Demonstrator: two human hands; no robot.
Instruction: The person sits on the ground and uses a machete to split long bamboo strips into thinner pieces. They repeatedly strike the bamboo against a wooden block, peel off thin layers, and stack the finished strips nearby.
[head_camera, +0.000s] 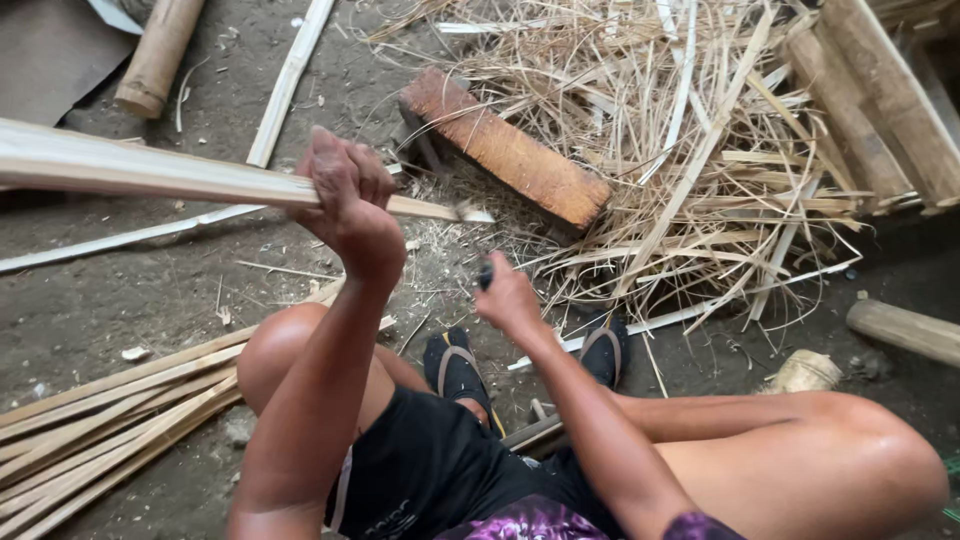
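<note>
No packages, labels or signs show on the ground here; a flat brown sheet (45, 55) lies at the upper left corner of the dirt floor (120, 290).

My left hand (345, 195) is closed in a fist around a long pale bamboo strip (130, 170), which runs from the left edge to a frayed tip just right of the hand. The left forearm rises steeply from my knee. My right hand (505, 295) is closed on a dark handle (486, 275); what it belongs to I cannot tell. That arm reaches forward from the lower right.

Beyond the strip's tip sits a reddish wooden block (510, 150) against a heap of bamboo shavings (700, 170). Split bamboo slats (100, 420) lie stacked at lower left. Black sandals (455, 365) are on my feet.
</note>
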